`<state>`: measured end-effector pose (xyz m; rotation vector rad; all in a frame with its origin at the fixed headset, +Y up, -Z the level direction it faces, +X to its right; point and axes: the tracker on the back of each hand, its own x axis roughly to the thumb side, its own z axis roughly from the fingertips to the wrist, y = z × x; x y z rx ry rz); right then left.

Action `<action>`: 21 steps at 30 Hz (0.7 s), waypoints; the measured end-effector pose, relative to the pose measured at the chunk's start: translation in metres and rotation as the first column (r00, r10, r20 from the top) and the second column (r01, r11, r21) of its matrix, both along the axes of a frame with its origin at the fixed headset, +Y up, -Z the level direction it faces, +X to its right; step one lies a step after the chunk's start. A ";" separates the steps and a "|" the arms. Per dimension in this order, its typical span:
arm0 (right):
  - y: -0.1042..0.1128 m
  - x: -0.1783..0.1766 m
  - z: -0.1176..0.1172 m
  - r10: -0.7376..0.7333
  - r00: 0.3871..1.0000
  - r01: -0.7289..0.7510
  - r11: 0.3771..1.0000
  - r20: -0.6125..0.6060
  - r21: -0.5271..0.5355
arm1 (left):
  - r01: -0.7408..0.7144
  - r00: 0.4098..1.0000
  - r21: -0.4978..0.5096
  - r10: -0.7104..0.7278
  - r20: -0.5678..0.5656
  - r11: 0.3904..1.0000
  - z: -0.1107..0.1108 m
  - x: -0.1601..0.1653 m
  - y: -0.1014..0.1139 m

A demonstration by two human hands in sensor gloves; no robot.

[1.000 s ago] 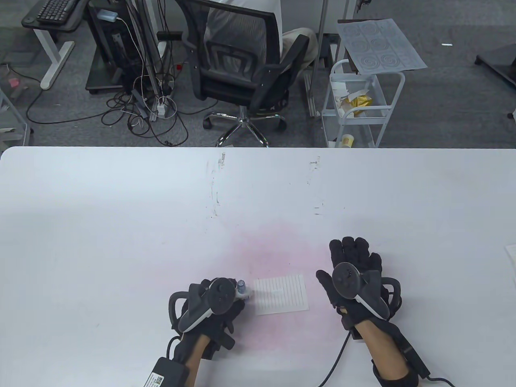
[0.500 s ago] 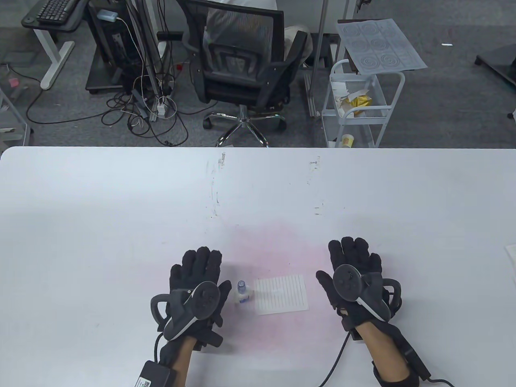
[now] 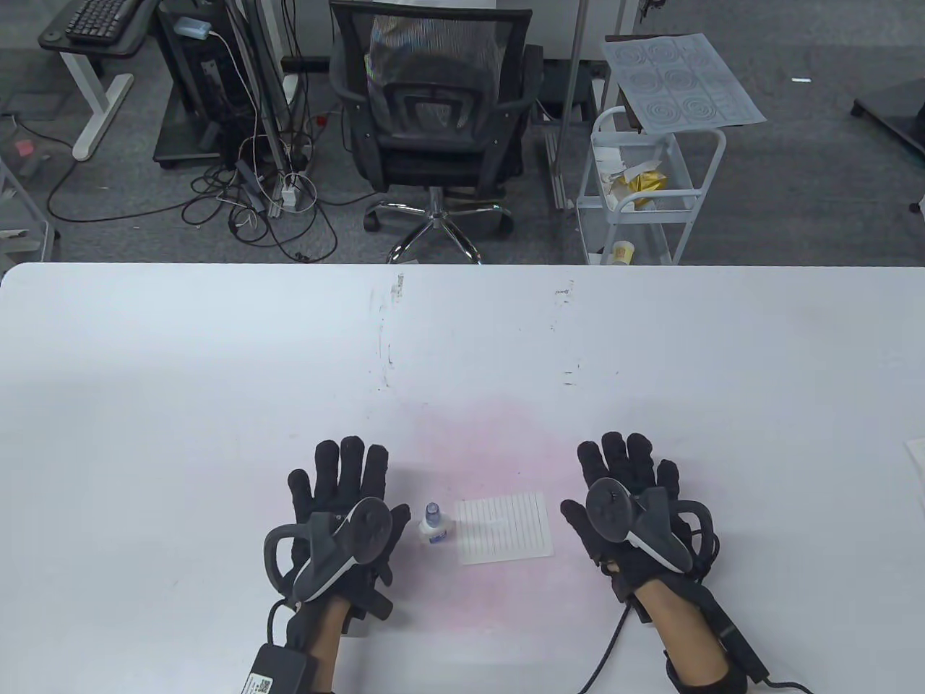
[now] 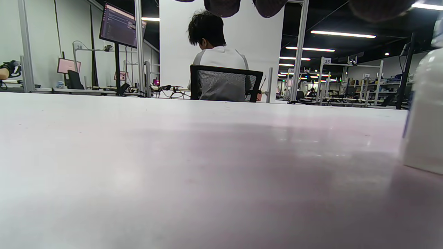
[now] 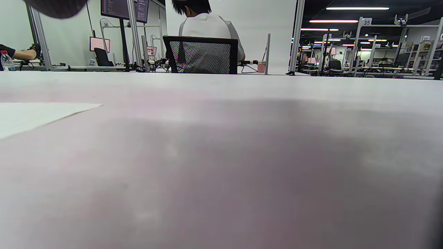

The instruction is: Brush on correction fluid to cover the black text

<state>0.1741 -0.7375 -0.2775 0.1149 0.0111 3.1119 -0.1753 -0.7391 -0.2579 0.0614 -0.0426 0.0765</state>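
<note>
A small white correction fluid bottle (image 3: 433,525) with a bluish cap stands upright on the table, just left of a lined white paper (image 3: 505,528). A pale white patch shows mid-sheet; no black text is visible. My left hand (image 3: 340,484) lies flat and open on the table left of the bottle, holding nothing. My right hand (image 3: 625,473) lies flat and open right of the paper, empty. The bottle shows blurred at the right edge of the left wrist view (image 4: 424,110). The paper's corner shows in the right wrist view (image 5: 31,116).
The white table (image 3: 217,361) has scuff marks and a pink stain around the paper. Another paper's edge (image 3: 916,459) pokes in at the right. Beyond the far edge stand an office chair (image 3: 430,123) and a white cart (image 3: 650,181).
My left hand has let go of the bottle, moved left and spread flat on the table. My right hand shifted slightly left. The bottle stands free. The chair behind has turned.
</note>
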 end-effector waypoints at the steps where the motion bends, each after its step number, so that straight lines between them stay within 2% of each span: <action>1: 0.000 0.000 0.000 0.000 1.000 0.000 1.000 -0.001 0.001 | -0.003 1.000 -0.003 0.003 0.001 1.000 0.000 0.000 0.000; 21: -0.002 0.000 0.001 -0.007 1.000 0.007 1.000 0.005 0.013 | 0.005 1.000 -0.026 -0.005 0.012 1.000 -0.001 0.001 -0.001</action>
